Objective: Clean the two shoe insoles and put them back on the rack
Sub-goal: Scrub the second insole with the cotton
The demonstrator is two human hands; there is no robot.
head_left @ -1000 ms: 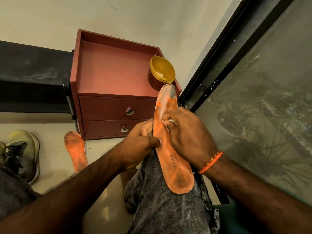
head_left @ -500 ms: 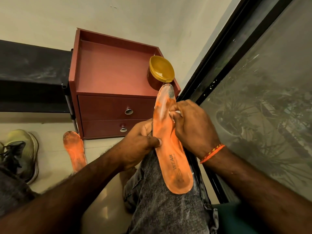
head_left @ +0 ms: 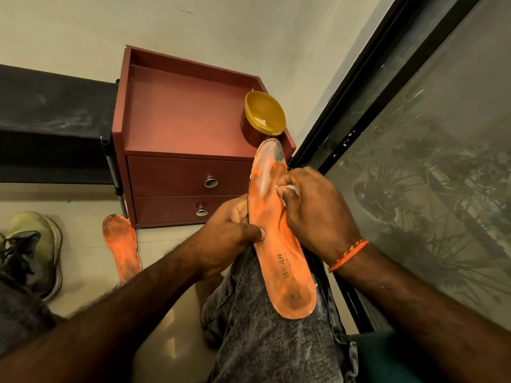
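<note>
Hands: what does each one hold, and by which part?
Left hand grips the insole by its mid edge; right hand pinches a white wipe.

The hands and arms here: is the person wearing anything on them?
Both forearms are bare, with no sleeves or gloves. The right hand has a thin orange thread bracelet with yellow flecks at the wrist. The left hand wears nothing that shows.

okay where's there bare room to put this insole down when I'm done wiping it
The top of the red drawer unit is bare from its left wall across to the yellow tub at the right front corner. The floor patch between the second insole and the shoe is narrow and crowded.
</note>
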